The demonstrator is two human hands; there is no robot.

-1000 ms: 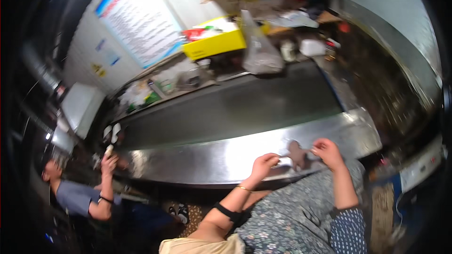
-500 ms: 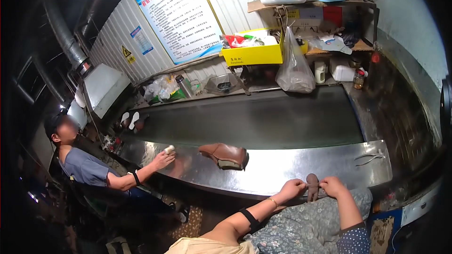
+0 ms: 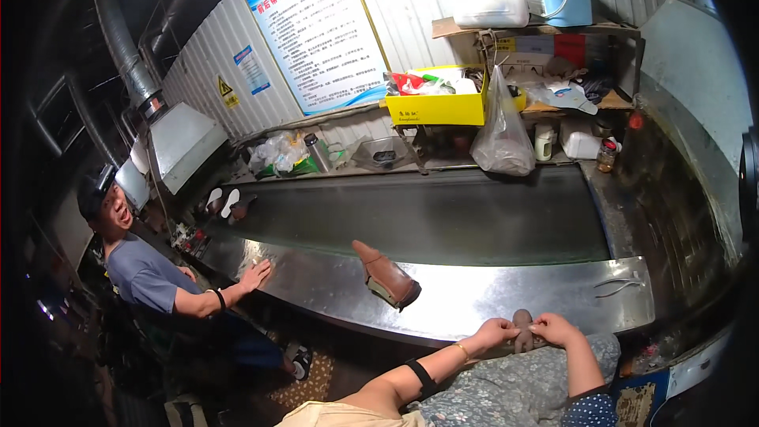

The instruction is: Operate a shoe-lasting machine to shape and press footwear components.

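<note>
My left hand (image 3: 496, 333) and my right hand (image 3: 556, 330) are close together at the near edge of the metal table. Between them is a small grey-brown piece (image 3: 522, 334), rounded at the top and narrower below, a little like a doll. Each hand has its fingers closed in a pinch on one side of it. Its lower end lies against my flowered apron (image 3: 506, 383). Left of my hands, a brown leather shoe upper (image 3: 387, 278) rests on its own on the metal table (image 3: 458, 292), its toe pointing to the far left.
Pliers-like metal tool (image 3: 618, 286) lies at the table's right end. A dark conveyor belt (image 3: 427, 213) runs behind the table. At the left, a co-worker (image 3: 150, 269) has a hand on the metal. Beyond the belt are a yellow box (image 3: 439, 108) and a hanging plastic bag (image 3: 504, 138).
The shoe upper has turned, its toe now pointing farther away. The co-worker's hand no longer shows the pale thing and is lower on the table. My hands keep pinching the piece; the view has shifted slightly.
</note>
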